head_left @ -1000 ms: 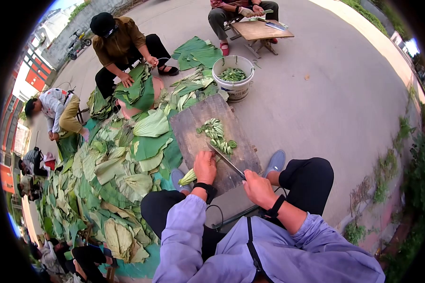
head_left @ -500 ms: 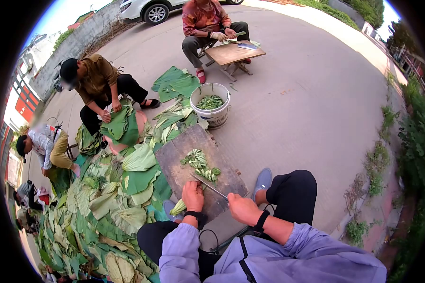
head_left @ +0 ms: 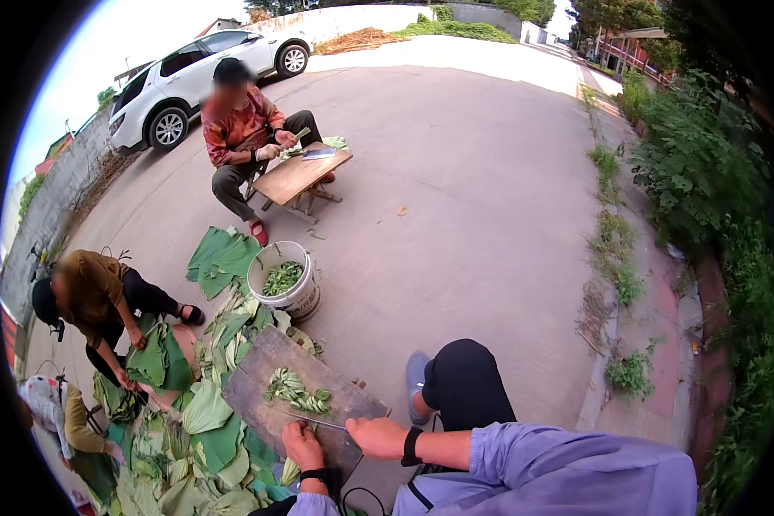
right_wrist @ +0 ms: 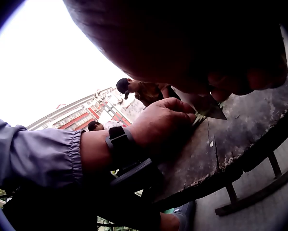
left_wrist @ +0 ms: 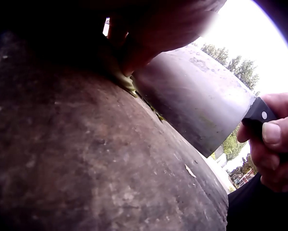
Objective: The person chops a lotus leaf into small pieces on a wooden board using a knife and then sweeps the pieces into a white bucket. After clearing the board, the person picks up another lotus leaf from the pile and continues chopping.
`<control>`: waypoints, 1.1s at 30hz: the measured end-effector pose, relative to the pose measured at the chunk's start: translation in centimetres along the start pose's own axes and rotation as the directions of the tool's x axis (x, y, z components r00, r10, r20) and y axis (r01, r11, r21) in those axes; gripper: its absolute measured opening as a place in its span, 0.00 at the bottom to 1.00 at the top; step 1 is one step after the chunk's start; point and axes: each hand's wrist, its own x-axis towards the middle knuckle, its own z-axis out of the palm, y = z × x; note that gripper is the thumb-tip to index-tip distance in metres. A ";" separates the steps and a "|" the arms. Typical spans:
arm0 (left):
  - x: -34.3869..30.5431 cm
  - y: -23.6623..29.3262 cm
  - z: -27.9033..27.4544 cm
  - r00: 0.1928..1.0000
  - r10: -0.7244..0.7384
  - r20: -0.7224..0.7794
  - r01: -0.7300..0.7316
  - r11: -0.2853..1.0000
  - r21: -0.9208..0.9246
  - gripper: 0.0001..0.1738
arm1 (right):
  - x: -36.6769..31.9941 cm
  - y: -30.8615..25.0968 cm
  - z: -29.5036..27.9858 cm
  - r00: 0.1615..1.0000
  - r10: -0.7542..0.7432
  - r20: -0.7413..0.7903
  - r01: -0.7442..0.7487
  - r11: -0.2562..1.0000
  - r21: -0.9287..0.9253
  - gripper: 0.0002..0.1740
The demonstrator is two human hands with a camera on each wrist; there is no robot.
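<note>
On a worn wooden board (head_left: 258, 365), my left hand (head_left: 303, 445) holds down a pale green rolled leaf (head_left: 291, 471), its fingertips (left_wrist: 134, 61) curled close to the blade. My right hand (head_left: 378, 437) grips the black handle of a broad cleaver (left_wrist: 192, 96). The blade stands upright against the left fingers, its edge down at the leaf on the board. Sliced green strips (head_left: 297, 390) lie in a heap just beyond the blade. Most of the leaf is hidden under the left hand.
Large green leaves (head_left: 205, 408) spread over the ground at the left. A white bucket (head_left: 305, 297) with cut greens stands past the board. One person (head_left: 241, 129) sits at a small wooden table (head_left: 292, 176); another (head_left: 103, 292) handles leaves. A white car (head_left: 193, 77) is parked behind.
The head view has swung up and right, so the scene has slid down and left and the car is in full view. Both hands keep their holds on the leaf and the cleaver.
</note>
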 end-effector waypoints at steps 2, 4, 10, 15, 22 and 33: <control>0.0 0.0 0.1 1.000 0.009 0.006 -0.009 1.000 -0.016 0.05 | 0.1 -0.1 0.2 1.000 0.015 -0.019 -0.015 1.000 0.001 0.15; 0.0 -0.1 0.1 1.000 0.005 0.017 -0.005 1.000 -0.010 0.05 | 0.3 -0.2 0.4 0.999 0.023 -0.034 -0.023 1.000 0.001 0.15; 0.1 -0.6 0.3 0.999 0.014 0.048 -0.014 1.000 -0.006 0.06 | 0.7 -0.2 0.7 0.998 0.021 -0.061 -0.019 1.000 0.025 0.15; 0.0 -0.3 0.2 0.999 0.002 0.049 -0.002 1.000 -0.004 0.06 | 0.3 -0.8 0.0 0.998 0.049 -0.035 -0.049 0.999 0.020 0.17; 0.1 -0.2 0.3 0.998 -0.023 0.057 0.021 0.999 0.032 0.06 | 0.2 -0.9 0.0 0.997 0.052 -0.057 -0.049 0.998 0.049 0.16; 0.0 -0.1 0.3 0.999 -0.005 0.045 0.004 1.000 0.027 0.05 | 1.3 -0.9 0.8 0.997 0.068 -0.038 -0.065 0.996 0.060 0.14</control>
